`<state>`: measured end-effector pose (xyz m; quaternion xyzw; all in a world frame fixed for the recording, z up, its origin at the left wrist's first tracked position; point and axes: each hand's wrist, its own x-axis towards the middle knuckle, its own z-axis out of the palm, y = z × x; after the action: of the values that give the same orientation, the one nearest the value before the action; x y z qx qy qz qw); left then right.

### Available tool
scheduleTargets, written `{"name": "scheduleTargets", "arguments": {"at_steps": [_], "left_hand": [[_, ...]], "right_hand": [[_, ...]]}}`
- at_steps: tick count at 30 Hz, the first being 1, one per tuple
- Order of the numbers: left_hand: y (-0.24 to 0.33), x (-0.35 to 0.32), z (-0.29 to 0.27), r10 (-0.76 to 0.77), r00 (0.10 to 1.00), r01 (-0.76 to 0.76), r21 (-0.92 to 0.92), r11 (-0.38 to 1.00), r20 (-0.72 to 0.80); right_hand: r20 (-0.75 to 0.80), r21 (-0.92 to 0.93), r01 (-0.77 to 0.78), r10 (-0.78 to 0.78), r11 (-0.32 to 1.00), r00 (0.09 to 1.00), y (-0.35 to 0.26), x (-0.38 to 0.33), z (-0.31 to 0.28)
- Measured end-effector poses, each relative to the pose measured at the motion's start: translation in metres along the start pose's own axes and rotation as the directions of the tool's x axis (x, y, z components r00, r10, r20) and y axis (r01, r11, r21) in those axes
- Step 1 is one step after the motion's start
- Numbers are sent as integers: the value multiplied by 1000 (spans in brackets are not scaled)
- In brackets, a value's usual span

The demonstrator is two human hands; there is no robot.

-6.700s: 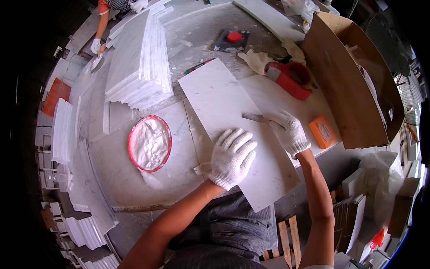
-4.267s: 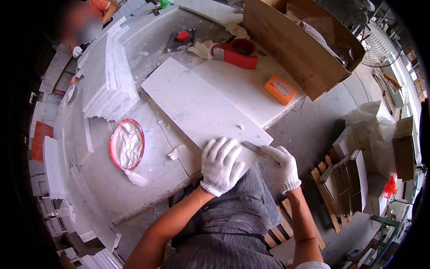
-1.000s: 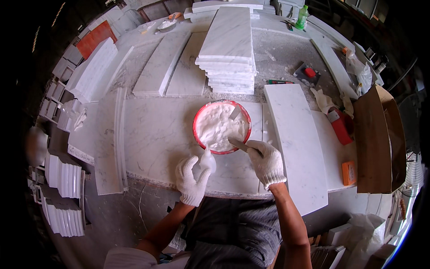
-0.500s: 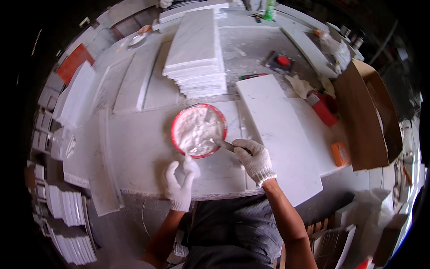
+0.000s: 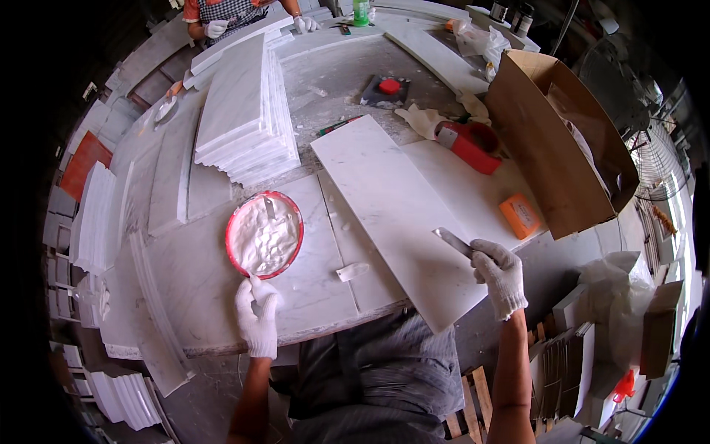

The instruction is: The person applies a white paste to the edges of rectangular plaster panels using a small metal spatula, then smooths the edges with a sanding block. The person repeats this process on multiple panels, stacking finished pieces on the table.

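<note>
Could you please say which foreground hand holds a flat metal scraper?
The white-gloved right hand, its scraper over the white marble slab; the white-gloved left hand is beside the red-rimmed tub.

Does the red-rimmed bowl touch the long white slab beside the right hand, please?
Apart: the head view shows a wide strip of tabletop between the red-rimmed bowl and the long white slab.

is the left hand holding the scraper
No, the right hand grips the scraper, while the left hand is near the red-rimmed bowl.
</note>
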<state>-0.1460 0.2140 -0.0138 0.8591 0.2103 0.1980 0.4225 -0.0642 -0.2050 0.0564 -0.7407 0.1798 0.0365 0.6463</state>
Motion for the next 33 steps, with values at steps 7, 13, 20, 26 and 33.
{"name": "scheduleTargets", "arguments": {"at_steps": [7, 13, 20, 26, 33], "left_hand": [[11, -10, -1, -80, 995, 72, -138, 988, -54], [47, -41, 20, 67, 997, -69, -87, 994, -23], [73, -57, 47, 152, 979, -136, -119, 983, 137], [71, -60, 53, 212, 963, -202, -72, 977, 165], [84, -57, 69, 284, 942, -248, -196, 949, 180]], "right_hand": [[-113, -27, 11, -14, 1000, 993, 22, 19, -34], [-63, -32, 39, -41, 999, 997, 32, 41, -33], [-79, -291, 283, -318, 914, 945, 49, 50, -21], [-93, -570, 478, -630, 669, 771, 50, 45, -17], [-76, 158, 102, -91, 982, 993, 47, 55, -26]]}}
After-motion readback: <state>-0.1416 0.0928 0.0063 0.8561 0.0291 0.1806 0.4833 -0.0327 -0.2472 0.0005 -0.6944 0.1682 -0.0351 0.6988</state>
